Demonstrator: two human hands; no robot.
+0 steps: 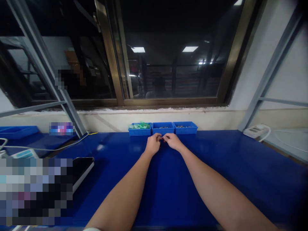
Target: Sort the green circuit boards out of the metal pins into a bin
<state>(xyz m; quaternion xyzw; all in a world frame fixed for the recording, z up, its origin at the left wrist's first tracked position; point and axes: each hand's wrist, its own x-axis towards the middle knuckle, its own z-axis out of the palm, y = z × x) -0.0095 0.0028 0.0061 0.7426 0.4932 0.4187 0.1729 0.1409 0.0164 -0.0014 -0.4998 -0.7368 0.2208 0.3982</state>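
Note:
Both my arms reach forward over a blue table (228, 166). My left hand (153, 144) and my right hand (172, 141) meet just in front of three small blue bins. The fingers of both hands are pinched together around a tiny part (162, 138), too small to name. The left bin (140, 129) holds green pieces. The middle bin (163, 127) and the right bin (185, 127) hold small dark metal parts.
A dark window fills the wall behind the bins. A white power strip (255, 131) lies at the right. A black tablet-like device (81, 166) lies at the left, with white cables and a blue tray (16, 131) beyond it.

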